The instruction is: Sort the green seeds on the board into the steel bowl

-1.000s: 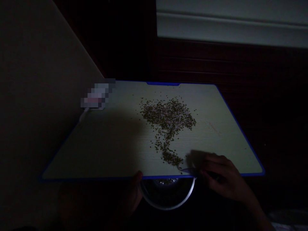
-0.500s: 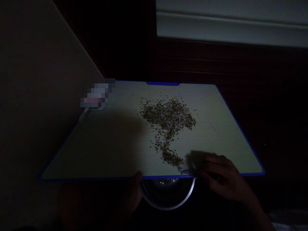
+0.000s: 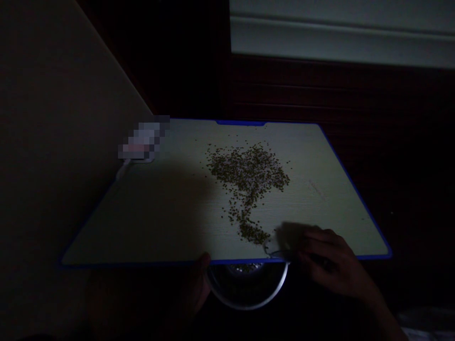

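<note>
A pale board with a blue rim (image 3: 149,222) lies in dim light. A heap of small dark green grains (image 3: 249,173) is spread on it, with a thin trail (image 3: 250,232) running to the near edge. Under that edge sits a round metal bowl (image 3: 280,286) holding a few grains. My left hand (image 3: 197,286) grips the bowl's left rim, thumb against the board's edge. My right hand (image 3: 327,263) rests curled at the near edge, fingers closed on a small pale flat piece (image 3: 272,247) touching the end of the trail.
A small white device with a cord (image 3: 142,142) lies at the board's far left corner. A beige surface (image 3: 53,118) runs along the left. Dark wood panelling and a pale ledge (image 3: 337,42) stand behind. Darkness hides the surroundings.
Almost nothing has moved. The pale piece in my right hand has shifted very slightly by the end of the grain trail; my left hand stays on the bowl.
</note>
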`<act>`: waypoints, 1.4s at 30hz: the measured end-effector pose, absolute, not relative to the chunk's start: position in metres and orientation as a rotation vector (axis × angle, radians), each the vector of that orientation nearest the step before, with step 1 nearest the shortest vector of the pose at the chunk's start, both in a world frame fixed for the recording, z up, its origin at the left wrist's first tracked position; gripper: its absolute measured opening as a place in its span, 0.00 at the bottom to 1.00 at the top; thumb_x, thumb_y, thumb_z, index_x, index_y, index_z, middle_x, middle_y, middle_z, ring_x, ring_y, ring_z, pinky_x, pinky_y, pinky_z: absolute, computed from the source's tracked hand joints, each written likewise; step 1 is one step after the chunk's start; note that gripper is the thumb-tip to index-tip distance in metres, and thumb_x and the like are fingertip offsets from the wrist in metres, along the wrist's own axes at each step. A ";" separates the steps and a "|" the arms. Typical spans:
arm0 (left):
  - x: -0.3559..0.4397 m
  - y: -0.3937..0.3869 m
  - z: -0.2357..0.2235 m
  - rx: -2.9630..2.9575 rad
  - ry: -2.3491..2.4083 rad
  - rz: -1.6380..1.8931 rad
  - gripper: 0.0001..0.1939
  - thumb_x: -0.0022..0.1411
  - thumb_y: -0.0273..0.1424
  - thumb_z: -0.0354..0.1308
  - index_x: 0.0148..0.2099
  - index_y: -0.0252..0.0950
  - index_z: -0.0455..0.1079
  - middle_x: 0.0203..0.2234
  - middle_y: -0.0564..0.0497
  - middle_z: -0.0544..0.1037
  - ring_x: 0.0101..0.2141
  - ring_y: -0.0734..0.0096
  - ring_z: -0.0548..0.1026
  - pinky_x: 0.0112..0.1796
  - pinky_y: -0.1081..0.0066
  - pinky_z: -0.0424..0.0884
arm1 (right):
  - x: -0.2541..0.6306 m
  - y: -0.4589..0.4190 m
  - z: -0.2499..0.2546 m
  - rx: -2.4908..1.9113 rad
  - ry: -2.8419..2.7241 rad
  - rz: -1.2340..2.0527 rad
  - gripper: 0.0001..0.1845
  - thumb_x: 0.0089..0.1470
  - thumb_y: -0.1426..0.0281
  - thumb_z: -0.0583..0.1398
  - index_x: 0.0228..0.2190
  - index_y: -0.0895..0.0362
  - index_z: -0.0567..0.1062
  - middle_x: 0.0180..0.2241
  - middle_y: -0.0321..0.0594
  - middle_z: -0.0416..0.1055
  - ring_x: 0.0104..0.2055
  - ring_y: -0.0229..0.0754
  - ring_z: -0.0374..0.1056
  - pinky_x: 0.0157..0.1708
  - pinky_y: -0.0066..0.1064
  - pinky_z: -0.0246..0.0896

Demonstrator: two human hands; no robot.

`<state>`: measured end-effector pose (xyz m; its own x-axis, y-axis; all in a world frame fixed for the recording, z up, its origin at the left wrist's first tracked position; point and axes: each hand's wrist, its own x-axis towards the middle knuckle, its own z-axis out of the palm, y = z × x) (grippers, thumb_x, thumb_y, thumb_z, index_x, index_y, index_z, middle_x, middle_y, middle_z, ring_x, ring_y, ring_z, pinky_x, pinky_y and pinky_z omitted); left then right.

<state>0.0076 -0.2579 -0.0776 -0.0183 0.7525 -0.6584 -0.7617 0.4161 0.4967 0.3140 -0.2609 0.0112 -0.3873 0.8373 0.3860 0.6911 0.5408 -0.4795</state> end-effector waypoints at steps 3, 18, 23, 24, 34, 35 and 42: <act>0.005 -0.259 -0.077 -0.030 1.041 1.137 0.13 0.44 0.35 0.73 0.34 0.40 0.80 0.45 0.48 0.83 0.60 0.47 0.67 0.61 0.54 0.59 | 0.312 -0.260 0.012 -1.225 -2.215 0.352 0.05 0.56 0.70 0.59 0.36 0.50 0.74 0.32 0.36 0.74 0.34 0.41 0.72 0.29 0.33 0.65; 0.008 -0.257 -0.071 -0.044 1.052 1.175 0.16 0.41 0.32 0.74 0.36 0.40 0.80 0.44 0.47 0.84 0.60 0.47 0.66 0.62 0.53 0.57 | 0.318 -0.260 0.008 -1.203 -2.214 0.311 0.04 0.54 0.69 0.61 0.34 0.52 0.76 0.33 0.38 0.77 0.35 0.42 0.74 0.31 0.32 0.67; 0.012 -0.254 -0.063 -0.029 1.110 1.247 0.14 0.33 0.31 0.77 0.25 0.41 0.77 0.35 0.51 0.85 0.59 0.46 0.68 0.62 0.54 0.57 | 0.312 -0.257 0.014 -1.153 -2.216 0.330 0.03 0.54 0.71 0.60 0.31 0.52 0.75 0.28 0.36 0.75 0.31 0.40 0.72 0.28 0.30 0.64; 0.013 -0.254 -0.061 -0.037 1.117 1.230 0.15 0.31 0.32 0.78 0.23 0.41 0.76 0.33 0.51 0.85 0.59 0.45 0.68 0.62 0.54 0.58 | 0.310 -0.257 0.016 -1.126 -2.218 0.337 0.03 0.55 0.71 0.60 0.31 0.52 0.75 0.27 0.35 0.74 0.31 0.39 0.71 0.28 0.31 0.64; 0.004 -0.259 -0.077 -0.040 0.970 1.117 0.11 0.41 0.36 0.75 0.29 0.41 0.80 0.43 0.49 0.84 0.60 0.47 0.66 0.62 0.54 0.56 | 0.303 -0.256 0.017 -1.214 -2.172 0.292 0.04 0.57 0.70 0.59 0.33 0.54 0.75 0.32 0.39 0.76 0.33 0.41 0.73 0.29 0.33 0.67; 0.003 -0.259 -0.079 -0.044 0.973 1.104 0.11 0.41 0.36 0.75 0.30 0.41 0.81 0.43 0.49 0.83 0.59 0.46 0.67 0.62 0.54 0.56 | 0.303 -0.256 0.016 -1.221 -2.155 0.282 0.04 0.57 0.71 0.59 0.33 0.54 0.75 0.32 0.39 0.76 0.33 0.41 0.74 0.29 0.32 0.67; 0.006 -0.257 -0.077 -0.052 1.070 1.165 0.14 0.34 0.35 0.77 0.27 0.40 0.80 0.36 0.50 0.85 0.54 0.45 0.73 0.61 0.53 0.58 | 0.304 -0.256 0.018 -1.194 -2.213 0.302 0.06 0.58 0.69 0.58 0.32 0.54 0.76 0.32 0.41 0.77 0.32 0.41 0.74 0.28 0.31 0.65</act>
<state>0.0065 -0.2571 -0.0768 -0.0109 0.7135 -0.7005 -0.7588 0.4504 0.4705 0.3040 -0.2563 0.0183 -0.4159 0.8181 0.3971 0.6818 0.5695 -0.4592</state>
